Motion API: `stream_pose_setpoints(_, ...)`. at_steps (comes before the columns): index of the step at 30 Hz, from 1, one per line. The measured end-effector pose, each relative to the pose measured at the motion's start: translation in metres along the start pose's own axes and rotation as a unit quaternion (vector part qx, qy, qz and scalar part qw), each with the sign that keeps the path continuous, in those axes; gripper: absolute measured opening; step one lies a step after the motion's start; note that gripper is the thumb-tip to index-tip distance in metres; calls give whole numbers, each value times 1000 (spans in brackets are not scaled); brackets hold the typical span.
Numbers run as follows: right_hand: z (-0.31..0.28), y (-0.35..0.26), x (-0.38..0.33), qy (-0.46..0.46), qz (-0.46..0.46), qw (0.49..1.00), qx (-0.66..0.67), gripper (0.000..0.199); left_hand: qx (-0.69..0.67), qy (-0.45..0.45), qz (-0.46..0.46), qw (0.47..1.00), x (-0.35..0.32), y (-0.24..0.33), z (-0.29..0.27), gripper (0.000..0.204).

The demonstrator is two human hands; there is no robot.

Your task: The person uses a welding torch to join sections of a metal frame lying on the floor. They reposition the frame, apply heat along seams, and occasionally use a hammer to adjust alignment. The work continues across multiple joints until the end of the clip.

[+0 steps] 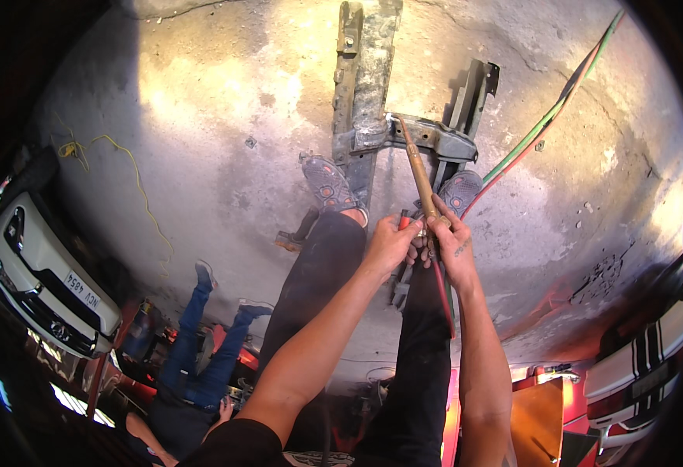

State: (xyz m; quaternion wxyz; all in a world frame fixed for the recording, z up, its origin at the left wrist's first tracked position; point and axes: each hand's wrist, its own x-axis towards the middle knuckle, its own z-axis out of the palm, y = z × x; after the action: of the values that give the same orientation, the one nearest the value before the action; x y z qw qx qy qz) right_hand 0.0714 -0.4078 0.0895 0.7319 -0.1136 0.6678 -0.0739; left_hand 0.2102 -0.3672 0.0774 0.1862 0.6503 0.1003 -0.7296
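My right hand [454,245] is closed round the rear of a brass gas torch [418,170]. The torch's thin bent neck reaches away from me, its tip by the corner of a dark steel frame [373,86] on the floor. My left hand [392,247] is closed beside the torch's valve end, thumb and fingertips against it. A small red object [404,222] sticks up from that hand; I cannot tell its kind. From the torch's back end a red hose [441,300] hangs down. A crosspiece [427,135] joins the frame's two rails.
My shoes [328,183] stand around the frame. Green and red hoses [548,117] cross the floor at right. A yellow cord [127,152] lies at left, near a white vehicle [45,272]. Someone in blue jeans [186,350] is lower left. A striped vehicle [645,358] stands lower right.
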Motion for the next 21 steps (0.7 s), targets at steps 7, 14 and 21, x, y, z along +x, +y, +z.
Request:
stream_pose_setpoints(7, -2, 0, 0, 0, 0, 1000, -7, 59, 1, -3, 6, 1000, 1, -1, 1, 23)
stream_pose_setpoints(14, -1, -4, -1, 2, 5, 1000, -8, 59, -1, 1, -2, 1000, 1, -1, 1, 23)
stream_pose_setpoints(21, -1, -1, 0, 3, 1, 1000, -4, 58, -2, 7, 4, 1000, 2, -3, 1, 23)
